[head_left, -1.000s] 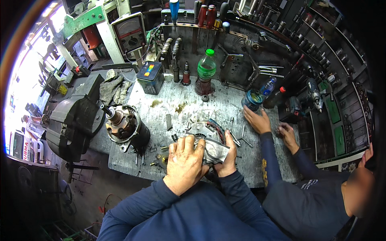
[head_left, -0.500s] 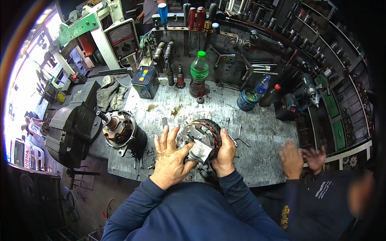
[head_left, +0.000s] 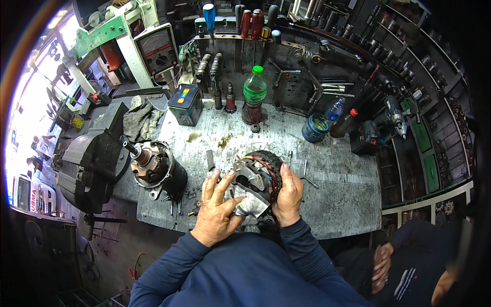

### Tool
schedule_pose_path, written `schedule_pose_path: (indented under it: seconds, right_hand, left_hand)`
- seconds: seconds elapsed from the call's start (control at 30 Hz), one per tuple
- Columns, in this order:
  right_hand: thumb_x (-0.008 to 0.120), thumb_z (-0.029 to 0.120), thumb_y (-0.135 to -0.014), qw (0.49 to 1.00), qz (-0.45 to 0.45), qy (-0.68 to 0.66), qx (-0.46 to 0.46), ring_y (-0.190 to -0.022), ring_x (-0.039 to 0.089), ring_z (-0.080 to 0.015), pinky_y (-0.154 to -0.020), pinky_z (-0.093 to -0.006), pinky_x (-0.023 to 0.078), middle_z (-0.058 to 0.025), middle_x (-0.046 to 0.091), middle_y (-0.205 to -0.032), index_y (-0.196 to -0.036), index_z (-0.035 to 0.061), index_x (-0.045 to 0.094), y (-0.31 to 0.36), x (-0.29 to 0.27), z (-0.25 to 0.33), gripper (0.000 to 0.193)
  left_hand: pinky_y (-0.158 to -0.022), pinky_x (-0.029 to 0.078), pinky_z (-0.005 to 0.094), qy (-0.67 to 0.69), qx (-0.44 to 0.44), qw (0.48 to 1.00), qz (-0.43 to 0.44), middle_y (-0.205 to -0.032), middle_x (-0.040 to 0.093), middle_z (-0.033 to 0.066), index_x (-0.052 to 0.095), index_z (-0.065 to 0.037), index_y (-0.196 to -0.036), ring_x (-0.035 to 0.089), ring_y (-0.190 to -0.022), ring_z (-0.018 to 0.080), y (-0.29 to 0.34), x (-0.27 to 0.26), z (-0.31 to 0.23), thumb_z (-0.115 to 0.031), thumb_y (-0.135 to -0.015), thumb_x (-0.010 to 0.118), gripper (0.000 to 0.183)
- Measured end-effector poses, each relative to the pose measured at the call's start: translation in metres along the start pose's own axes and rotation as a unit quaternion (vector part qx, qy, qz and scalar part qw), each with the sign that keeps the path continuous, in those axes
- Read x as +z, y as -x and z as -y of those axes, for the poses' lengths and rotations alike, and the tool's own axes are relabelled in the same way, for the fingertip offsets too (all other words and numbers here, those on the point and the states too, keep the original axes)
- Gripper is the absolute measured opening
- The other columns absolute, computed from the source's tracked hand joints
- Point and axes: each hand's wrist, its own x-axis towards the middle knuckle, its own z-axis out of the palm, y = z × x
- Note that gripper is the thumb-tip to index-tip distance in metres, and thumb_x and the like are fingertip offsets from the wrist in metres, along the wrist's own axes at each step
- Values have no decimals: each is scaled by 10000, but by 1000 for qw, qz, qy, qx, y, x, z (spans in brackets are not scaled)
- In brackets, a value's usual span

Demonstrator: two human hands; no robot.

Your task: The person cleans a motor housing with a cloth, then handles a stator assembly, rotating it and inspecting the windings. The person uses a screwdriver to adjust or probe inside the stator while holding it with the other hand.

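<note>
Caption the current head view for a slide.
Right hand grips a round metal part while the left hand touches a pale sheet against it.

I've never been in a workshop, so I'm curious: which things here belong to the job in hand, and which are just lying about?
In the job:
round wired part, held in the right hand
pale sheet, touched by the left hand
possibly the open cylinder at left

Apparently just lying about:
green-capped bottle
blue tub
crumpled cloth

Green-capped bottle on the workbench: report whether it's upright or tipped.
Upright: the bottle stands base down on the workbench, its green cap at the top.
</note>
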Motion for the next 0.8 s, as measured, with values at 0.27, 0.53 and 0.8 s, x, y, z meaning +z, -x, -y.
schedule_pose_path:
  seconds: [0.27, 0.53, 0.8]
  right_hand:
    - [437, 302, -1161, 985, 58, -121, 107, -1036, 780, -276, -955, -397, 634, -201, 769, -1195, -1269, -89, 685, -4, -8, 13, 475]
    - [501, 325, -1125, 976, 213, 35, 26, -879, 718, -181, -831, -311, 576, -124, 766, -1012, -1144, -67, 710, 9, -13, 26, 445]
    - [648, 303, -1049, 973, 223, 60, 6, -672, 446, -33, -612, -235, 344, 54, 586, -753, -1023, -32, 706, 9, -23, 41, 341]
  left_hand:
    - [-963, 523, 308, 345, -168, 898, -214, -1213, 693, 104, 592, 41, -1379, 647, -1064, 169, -20, -26, 40, 13, -1035, 510, 354]
    - [-1089, 477, 326, 519, -121, 835, 138, -1324, 708, 71, 583, -4, -1474, 608, -1210, 132, -66, -6, 48, -303, -1156, 571, 437]
    - [-900, 565, 314, 626, -280, 708, 169, -1063, 786, 69, 736, 19, -1260, 699, -1010, 121, -89, 4, 50, -356, -1112, 631, 417]
